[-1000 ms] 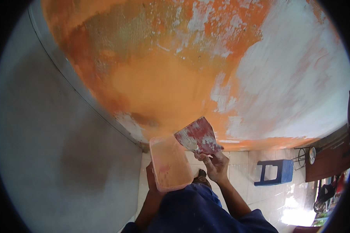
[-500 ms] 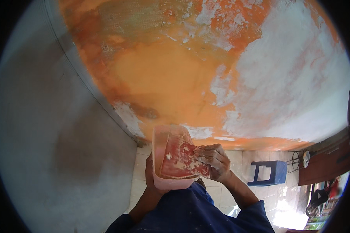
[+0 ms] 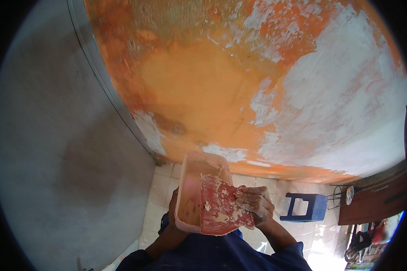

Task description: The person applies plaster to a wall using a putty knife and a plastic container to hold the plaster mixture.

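A pink rectangular plastic tub (image 3: 206, 159) is held up in front of me by my left hand (image 3: 172, 208), which grips its left side from outside; most of those fingers are hidden. Pale residue coats the inside of the tub. My right hand (image 3: 257, 203), dusted with white, is closed on the right edge of a flat red putty spreader (image 3: 221, 205). This spreader lies across the right part of the tub's opening and overhangs its right rim. Patches of whitish putty are smeared over its face.
Ahead rises an orange wall (image 3: 190, 90) with white putty patches (image 3: 334, 90). A grey wall (image 3: 90, 167) stands on the left. On the tiled floor (image 3: 160, 187) to the right is a blue plastic stool (image 3: 309, 207). Farther right stands a round-topped metal stand (image 3: 349, 195).
The spreader has shifted right and toward me, from inside the tub to overhanging its right rim. The tub sits slightly lower in view. My view has shifted a little.
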### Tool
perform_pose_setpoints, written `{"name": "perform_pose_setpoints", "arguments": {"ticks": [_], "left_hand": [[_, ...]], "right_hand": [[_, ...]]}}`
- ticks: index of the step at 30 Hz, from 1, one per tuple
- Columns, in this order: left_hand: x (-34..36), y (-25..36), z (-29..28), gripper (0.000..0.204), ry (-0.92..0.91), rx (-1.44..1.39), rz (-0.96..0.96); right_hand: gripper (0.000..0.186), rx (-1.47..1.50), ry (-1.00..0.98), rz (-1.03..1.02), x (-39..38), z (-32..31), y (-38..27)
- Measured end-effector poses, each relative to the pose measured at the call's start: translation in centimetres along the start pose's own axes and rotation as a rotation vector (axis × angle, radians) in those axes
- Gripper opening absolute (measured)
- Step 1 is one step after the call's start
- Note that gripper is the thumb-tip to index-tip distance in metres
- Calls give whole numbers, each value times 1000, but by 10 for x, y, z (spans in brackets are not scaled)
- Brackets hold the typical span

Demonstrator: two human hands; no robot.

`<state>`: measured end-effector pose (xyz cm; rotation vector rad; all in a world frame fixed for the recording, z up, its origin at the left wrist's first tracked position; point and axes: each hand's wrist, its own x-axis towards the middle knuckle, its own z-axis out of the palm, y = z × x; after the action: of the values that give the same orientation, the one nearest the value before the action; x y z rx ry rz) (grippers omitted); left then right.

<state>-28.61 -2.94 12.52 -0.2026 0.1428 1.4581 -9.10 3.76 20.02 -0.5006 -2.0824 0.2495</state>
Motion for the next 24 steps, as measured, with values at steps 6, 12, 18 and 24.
{"name": "perform_pose_setpoints", "arguments": {"ticks": [6, 12, 18, 24], "left_hand": [[2, -7, -7, 45, -5, 4, -32], [-1, -10, -5, 45, -9, 3, -64], [-1, -12, -11, 45, -19, 0, -73], [-5, -12, -13, 45, -26, -1, -74]], "right_hand": [[24, -18, -5, -12, -14, -10, 1], [22, -26, -5, 14, -19, -20, -2], [21, -56, -31, 13, -26, -27, -4], [20, -80, -54, 19, -29, -37, -6]]}}
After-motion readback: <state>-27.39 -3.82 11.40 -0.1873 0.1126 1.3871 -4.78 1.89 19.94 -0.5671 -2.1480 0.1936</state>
